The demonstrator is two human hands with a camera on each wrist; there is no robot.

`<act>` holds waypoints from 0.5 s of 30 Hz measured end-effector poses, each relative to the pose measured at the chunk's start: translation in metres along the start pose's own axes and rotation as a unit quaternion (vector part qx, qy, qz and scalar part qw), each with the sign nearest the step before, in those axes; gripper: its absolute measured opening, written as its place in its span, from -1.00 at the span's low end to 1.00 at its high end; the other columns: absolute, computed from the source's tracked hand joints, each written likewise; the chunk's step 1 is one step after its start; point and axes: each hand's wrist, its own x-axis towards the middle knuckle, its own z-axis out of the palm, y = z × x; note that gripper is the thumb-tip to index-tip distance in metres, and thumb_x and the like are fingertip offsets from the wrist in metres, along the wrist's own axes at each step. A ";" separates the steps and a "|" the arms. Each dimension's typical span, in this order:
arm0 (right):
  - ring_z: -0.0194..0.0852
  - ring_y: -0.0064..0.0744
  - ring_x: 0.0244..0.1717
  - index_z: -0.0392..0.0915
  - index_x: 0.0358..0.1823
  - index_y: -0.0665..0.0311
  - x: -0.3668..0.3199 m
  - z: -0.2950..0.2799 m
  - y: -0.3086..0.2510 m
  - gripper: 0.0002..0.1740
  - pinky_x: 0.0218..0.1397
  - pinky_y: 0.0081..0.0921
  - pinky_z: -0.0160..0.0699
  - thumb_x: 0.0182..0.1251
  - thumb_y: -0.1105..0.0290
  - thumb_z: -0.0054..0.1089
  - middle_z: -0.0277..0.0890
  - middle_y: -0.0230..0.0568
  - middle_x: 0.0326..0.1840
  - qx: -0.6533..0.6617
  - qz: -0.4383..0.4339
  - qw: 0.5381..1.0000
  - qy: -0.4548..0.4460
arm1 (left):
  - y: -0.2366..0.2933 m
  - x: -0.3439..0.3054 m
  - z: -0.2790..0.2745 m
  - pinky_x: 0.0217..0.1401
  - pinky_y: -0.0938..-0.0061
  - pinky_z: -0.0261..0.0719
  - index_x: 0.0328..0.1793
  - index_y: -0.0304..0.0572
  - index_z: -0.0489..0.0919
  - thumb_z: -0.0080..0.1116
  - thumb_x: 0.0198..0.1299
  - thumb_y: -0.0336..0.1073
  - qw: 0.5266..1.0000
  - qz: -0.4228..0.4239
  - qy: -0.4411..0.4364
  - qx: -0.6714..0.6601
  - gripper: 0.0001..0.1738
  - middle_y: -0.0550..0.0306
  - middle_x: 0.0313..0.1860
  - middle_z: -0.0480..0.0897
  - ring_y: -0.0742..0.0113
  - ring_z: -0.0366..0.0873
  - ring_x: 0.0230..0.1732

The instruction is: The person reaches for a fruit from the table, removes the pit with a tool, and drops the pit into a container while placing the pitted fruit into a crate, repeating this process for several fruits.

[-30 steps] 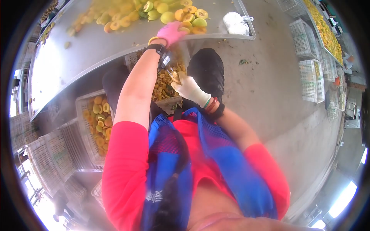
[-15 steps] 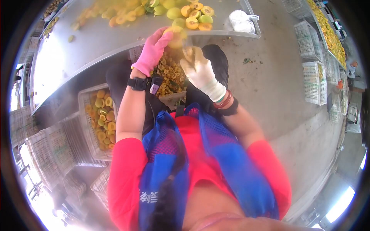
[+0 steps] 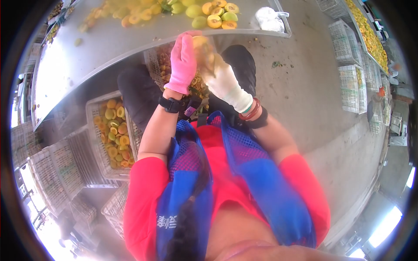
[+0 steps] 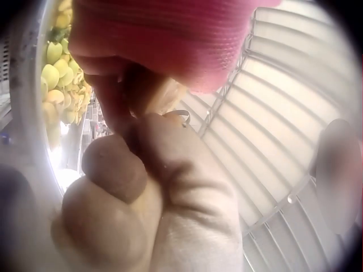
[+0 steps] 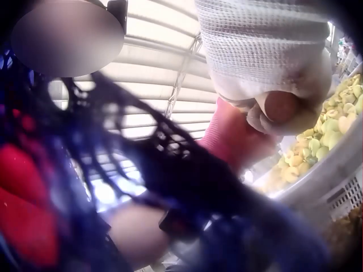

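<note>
My left hand, in a pink glove, holds a yellow peach just off the table's near edge, above my lap. My right hand, in a white glove with bare fingertips, is up against the peach from the right. It grips a small pitting tool; only its curved metal end shows in the left wrist view, beside the orange flesh, and the fingers hide the rest. On the metal table, whole and halved peaches lie beyond my hands.
A crate of peach halves stands left of my legs. Between my knees is a container of scraps, partly hidden by my hands. A white plastic bag sits at the table's right corner. Crates are stacked far right.
My left hand has come back from the fruit pile with a peach. My right hand has risen from above the scraps, bringing the tool to the peach.
</note>
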 end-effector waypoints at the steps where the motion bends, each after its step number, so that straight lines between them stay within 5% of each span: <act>1: 0.52 0.25 -0.50 0.34 -0.14 0.40 -0.001 0.000 0.002 -0.77 -0.47 -0.12 0.45 0.33 0.43 0.17 0.49 0.14 -0.49 0.000 0.000 1.000 0.000 | 0.004 -0.001 0.003 -0.07 0.42 0.64 0.12 -0.35 0.50 -0.29 0.59 0.10 1.000 -0.002 0.007 -0.001 -0.41 0.03 -0.09 0.65 0.27 0.66 -0.15; 4: 0.48 0.09 -0.58 0.37 -0.08 0.38 0.000 -0.002 -0.007 -0.76 -0.50 -0.20 0.45 0.33 0.42 0.17 0.50 0.06 -0.47 0.168 0.119 0.976 -0.071 | 0.004 -0.002 0.007 -0.12 0.44 0.64 0.08 -0.36 0.52 -0.33 0.59 0.12 0.999 0.003 0.036 0.008 -0.38 0.04 -0.15 0.66 0.29 0.66 -0.21; 6: 0.31 -0.80 -0.52 0.43 0.02 0.25 -0.001 -0.011 -0.022 -0.78 -0.54 -0.69 0.26 0.39 0.51 0.15 0.39 -0.50 -0.42 0.266 0.273 0.915 -0.133 | 0.002 -0.002 0.005 -0.13 0.45 0.63 0.07 -0.36 0.53 -0.32 0.59 0.12 0.999 0.017 0.036 0.030 -0.37 0.05 -0.17 0.66 0.29 0.66 -0.23; 10: 0.36 -0.56 -0.58 0.39 -0.05 0.29 -0.002 -0.010 -0.021 -0.82 -0.53 -0.52 0.35 0.38 0.49 0.16 0.40 -0.35 -0.46 0.214 0.241 0.936 -0.144 | 0.002 -0.003 -0.001 -0.16 0.46 0.64 0.05 -0.36 0.55 -0.27 0.57 0.16 0.999 0.003 0.013 0.040 -0.36 0.06 -0.19 0.67 0.31 0.66 -0.26; 12: 0.39 -0.29 -0.56 0.35 -0.11 0.34 -0.004 -0.001 -0.004 -0.80 -0.45 -0.33 0.43 0.37 0.47 0.17 0.40 -0.15 -0.47 0.037 0.012 0.996 -0.085 | 0.002 -0.005 -0.002 -0.18 0.45 0.64 0.05 -0.36 0.55 -0.26 0.56 0.16 0.999 -0.014 0.017 0.028 -0.36 0.06 -0.20 0.67 0.31 0.66 -0.27; 13: 0.39 -0.29 -0.56 0.35 -0.11 0.34 -0.006 0.000 -0.002 -0.80 -0.45 -0.33 0.43 0.37 0.47 0.17 0.40 -0.15 -0.47 0.037 0.012 0.996 -0.085 | 0.003 -0.006 -0.002 -0.19 0.45 0.64 0.06 -0.35 0.55 -0.24 0.55 0.17 0.999 -0.029 0.020 0.014 -0.35 0.06 -0.20 0.67 0.31 0.67 -0.28; 15: 0.62 0.22 -0.34 0.38 -0.02 0.42 -0.007 0.000 -0.002 -0.70 -0.27 -0.12 0.56 0.28 0.43 0.16 0.58 0.18 -0.36 0.030 0.069 0.991 -0.110 | 0.004 -0.006 -0.002 -0.20 0.45 0.65 0.06 -0.35 0.56 -0.22 0.55 0.18 0.999 -0.036 0.020 0.015 -0.36 0.06 -0.20 0.67 0.31 0.67 -0.28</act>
